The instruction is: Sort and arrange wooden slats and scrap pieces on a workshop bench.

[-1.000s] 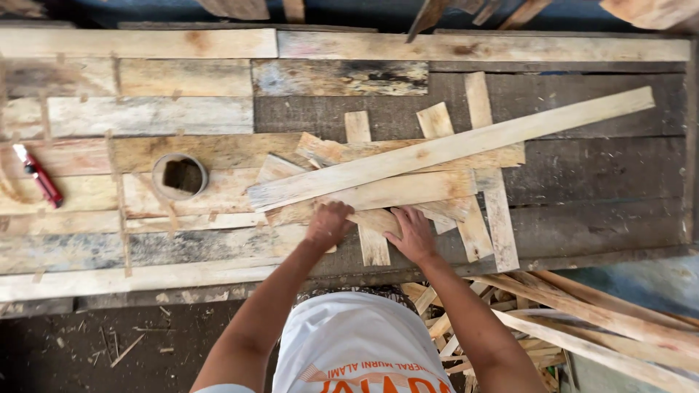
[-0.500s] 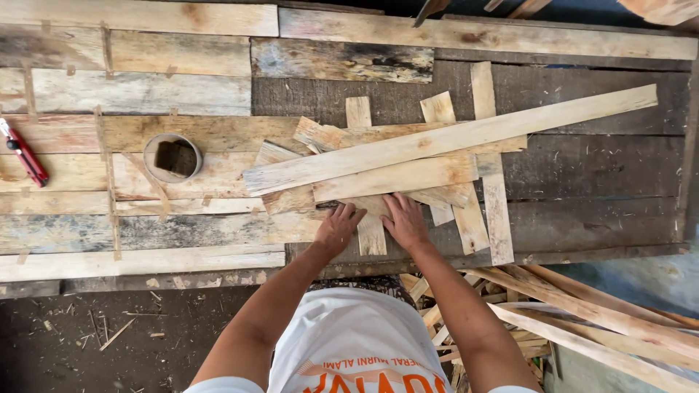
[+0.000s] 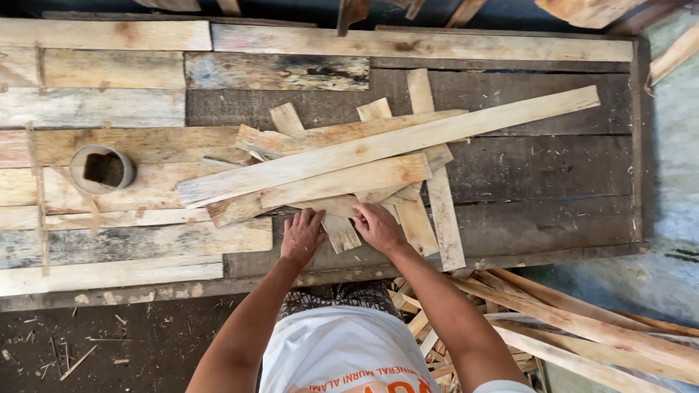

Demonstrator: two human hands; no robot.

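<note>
1. Head view: I see a plank bench (image 3: 510, 182) from above, with a pile of slats (image 3: 349, 171) at centre.
2. Left hand (image 3: 302, 236), at 6 o'clock of the pile: fingers spread, lying flat on the bench, fingertips touching the pile's near edge. Nothing gripped.
3. Right hand (image 3: 378, 227), just beside the left at its 3 o'clock: fingers curled onto a short slat (image 3: 341, 231) at the pile's bottom edge. I can't tell if it's pinched or just pressed.
4. Long slat (image 3: 393, 142) lies across the top of the pile, running from 8 to 2 o'clock.
5. Round tin (image 3: 103, 169) stands at 9 o'clock of the pile, well apart from both hands.
6. Loose offcuts (image 3: 582, 327) are heaped below the bench at 4 o'clock of the hands.
</note>
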